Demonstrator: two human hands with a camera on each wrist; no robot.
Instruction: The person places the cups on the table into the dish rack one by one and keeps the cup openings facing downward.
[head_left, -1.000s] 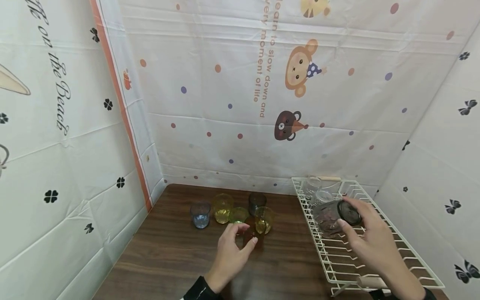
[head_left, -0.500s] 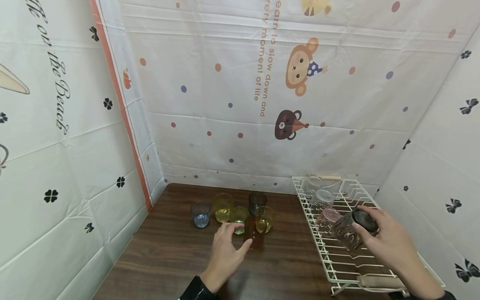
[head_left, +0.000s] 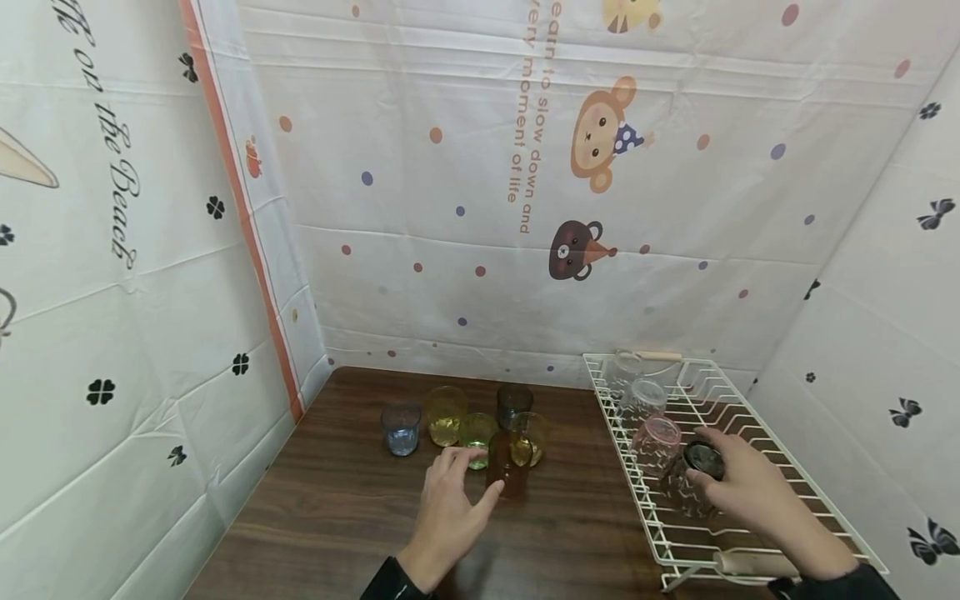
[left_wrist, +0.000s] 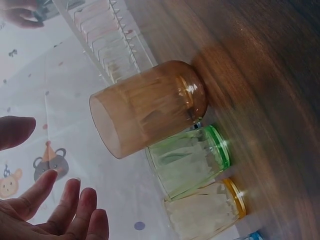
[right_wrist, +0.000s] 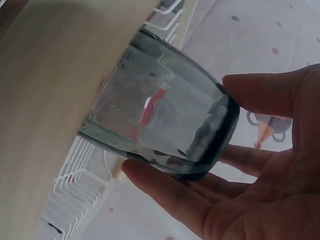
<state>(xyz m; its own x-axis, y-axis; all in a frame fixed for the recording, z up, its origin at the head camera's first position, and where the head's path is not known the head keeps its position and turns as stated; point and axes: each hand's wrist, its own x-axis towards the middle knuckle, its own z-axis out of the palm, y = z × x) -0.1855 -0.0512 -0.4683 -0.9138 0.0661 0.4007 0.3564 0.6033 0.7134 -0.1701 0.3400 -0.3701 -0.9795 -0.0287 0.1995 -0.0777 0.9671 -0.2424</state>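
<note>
At the lower right of the head view, the right hand (head_left: 750, 487) curls its fingers and thumb round the base of a smoky grey drinking glass (head_left: 693, 479), holding it mouth-down on the white wire dish rack (head_left: 757, 433), just beside an upturned pink glass (head_left: 655, 442). Lower centre, the left hand (head_left: 450, 512) hovers with fingers spread and relaxed, holding nothing, right next to an amber-brown glass tumbler (head_left: 506, 471) on the dark wooden table (head_left: 330, 517). A green glass (head_left: 476, 430) and a yellow glass (head_left: 528, 437) stand close behind it.
</note>
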